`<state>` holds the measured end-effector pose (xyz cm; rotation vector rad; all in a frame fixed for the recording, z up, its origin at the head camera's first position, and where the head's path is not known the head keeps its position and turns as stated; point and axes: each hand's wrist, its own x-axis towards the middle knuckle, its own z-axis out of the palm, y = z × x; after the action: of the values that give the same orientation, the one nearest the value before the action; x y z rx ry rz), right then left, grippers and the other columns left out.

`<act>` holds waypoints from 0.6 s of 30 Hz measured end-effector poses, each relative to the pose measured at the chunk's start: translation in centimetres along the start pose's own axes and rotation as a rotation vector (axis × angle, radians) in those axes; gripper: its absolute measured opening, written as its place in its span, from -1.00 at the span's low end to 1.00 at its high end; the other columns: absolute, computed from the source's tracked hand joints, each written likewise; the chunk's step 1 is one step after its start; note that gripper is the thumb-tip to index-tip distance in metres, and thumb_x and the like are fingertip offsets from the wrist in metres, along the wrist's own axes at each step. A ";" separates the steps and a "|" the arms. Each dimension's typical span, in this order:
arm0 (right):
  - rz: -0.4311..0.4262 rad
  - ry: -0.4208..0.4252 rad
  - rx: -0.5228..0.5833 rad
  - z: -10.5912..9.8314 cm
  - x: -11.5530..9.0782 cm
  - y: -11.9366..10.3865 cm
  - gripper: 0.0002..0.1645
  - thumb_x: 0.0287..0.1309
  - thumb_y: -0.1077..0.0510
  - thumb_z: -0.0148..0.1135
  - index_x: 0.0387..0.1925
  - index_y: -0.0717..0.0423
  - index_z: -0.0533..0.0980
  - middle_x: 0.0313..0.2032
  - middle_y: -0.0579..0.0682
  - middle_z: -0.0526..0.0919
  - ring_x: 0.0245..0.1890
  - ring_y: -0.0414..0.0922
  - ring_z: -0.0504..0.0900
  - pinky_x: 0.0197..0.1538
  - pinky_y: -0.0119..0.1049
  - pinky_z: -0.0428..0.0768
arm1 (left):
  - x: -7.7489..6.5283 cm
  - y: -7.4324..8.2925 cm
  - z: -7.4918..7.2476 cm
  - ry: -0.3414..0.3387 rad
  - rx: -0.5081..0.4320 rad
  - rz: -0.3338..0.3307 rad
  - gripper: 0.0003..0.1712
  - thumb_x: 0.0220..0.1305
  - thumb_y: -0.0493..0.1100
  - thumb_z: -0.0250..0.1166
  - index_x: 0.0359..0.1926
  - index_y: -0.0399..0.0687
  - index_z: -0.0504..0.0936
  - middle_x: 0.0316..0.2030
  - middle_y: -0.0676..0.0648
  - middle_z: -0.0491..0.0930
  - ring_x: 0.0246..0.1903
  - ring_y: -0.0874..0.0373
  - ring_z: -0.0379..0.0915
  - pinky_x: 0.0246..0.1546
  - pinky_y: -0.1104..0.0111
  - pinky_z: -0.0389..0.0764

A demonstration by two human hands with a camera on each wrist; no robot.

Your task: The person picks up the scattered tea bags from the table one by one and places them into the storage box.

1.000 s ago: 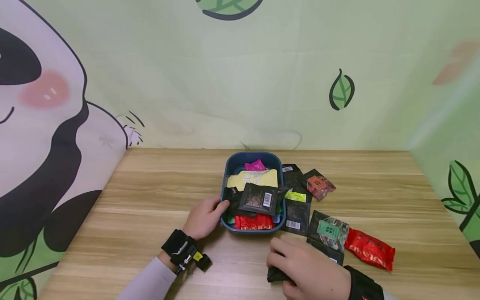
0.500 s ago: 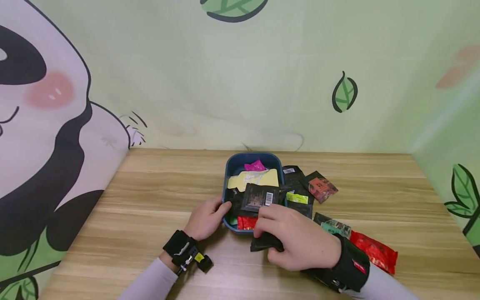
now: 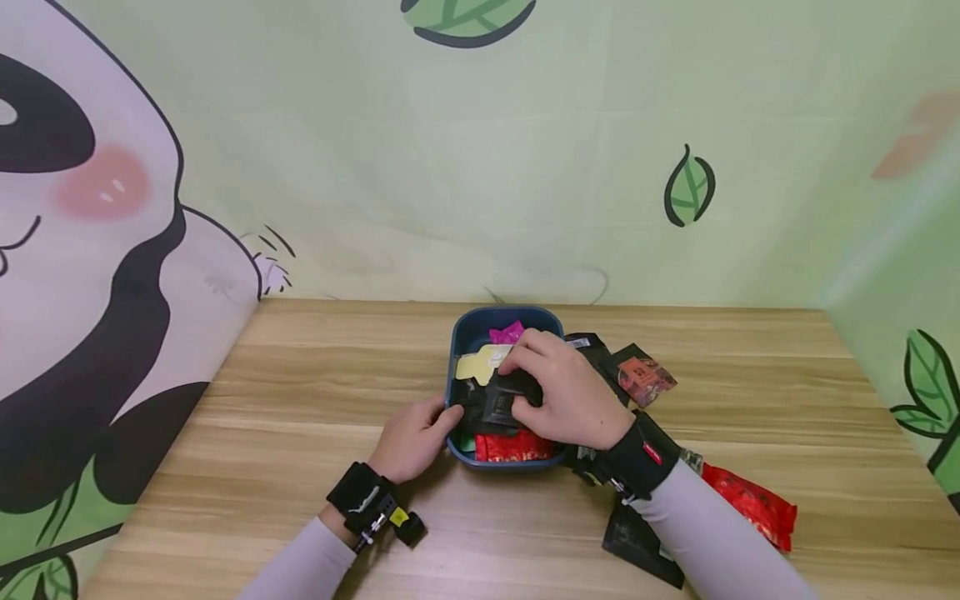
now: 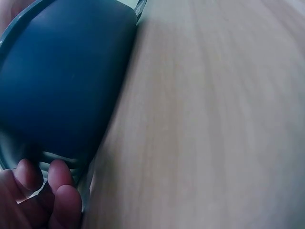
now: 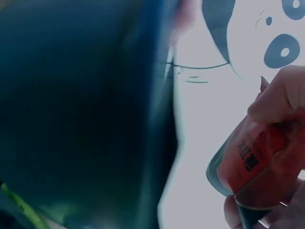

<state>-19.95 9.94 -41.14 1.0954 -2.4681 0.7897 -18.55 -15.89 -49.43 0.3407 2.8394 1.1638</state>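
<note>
The fingers of the right hand [image 3: 573, 392] pinch a red-faced packet [image 5: 250, 162] over the bin [image 4: 62, 86]. The left hand [image 3: 411, 437] grips the bin's left side. In it lie a yellow packet [image 3: 474, 365], a pink packet [image 3: 507, 333] and a red packet [image 3: 513, 447]. Rightward, a black packet [image 3: 633, 542] lies on the counter [image 3: 337, 350].

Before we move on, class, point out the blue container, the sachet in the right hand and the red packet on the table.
Blue container [image 3: 471, 332]: head view, bare inside near the far-left corner.
Held sachet [image 5: 251, 171]: right wrist view, its red printed face.
Red packet [image 3: 757, 500]: head view, middle of its visible wrapper.
</note>
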 end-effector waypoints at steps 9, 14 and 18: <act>0.078 -0.222 -0.078 0.0 -0.5 0.6 0.44 -0.11 -0.64 0.38 0.66 -0.29 -0.09 0.68 0.03 -0.19 0.67 0.23 -0.22 0.53 0.42 -0.04 | -0.1 0.0 -0.1 -0.004 0.001 0.003 -0.71 0.56 0.17 0.08 -0.22 0.26 0.65 -0.55 0.17 0.56 -0.44 0.21 0.49 -0.39 0.29 0.40; 0.117 -0.276 -0.110 -0.7 -0.9 -0.1 0.55 -0.24 -0.82 0.22 0.65 -0.39 -0.25 0.67 -0.07 -0.43 0.66 0.24 -0.37 0.51 0.46 -0.12 | 0.0 0.0 0.0 0.004 0.013 0.010 -0.72 0.56 0.15 0.09 -0.25 0.24 0.64 -0.55 0.16 0.55 -0.44 0.21 0.47 -0.40 0.30 0.39; 0.129 -0.297 -0.103 -1.1 -1.9 -0.4 0.55 -0.23 -0.80 0.24 0.65 -0.37 -0.22 0.67 -0.08 -0.40 0.66 0.24 -0.33 0.50 0.48 -0.10 | 0.1 -0.1 0.1 0.008 0.020 0.014 -0.72 0.55 0.14 0.10 -0.25 0.22 0.65 -0.54 0.15 0.54 -0.44 0.22 0.47 -0.38 0.30 0.40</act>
<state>-18.36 11.44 -41.05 1.0925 -2.8156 0.5606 -18.67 -15.86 -49.61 0.3592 2.8618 1.1422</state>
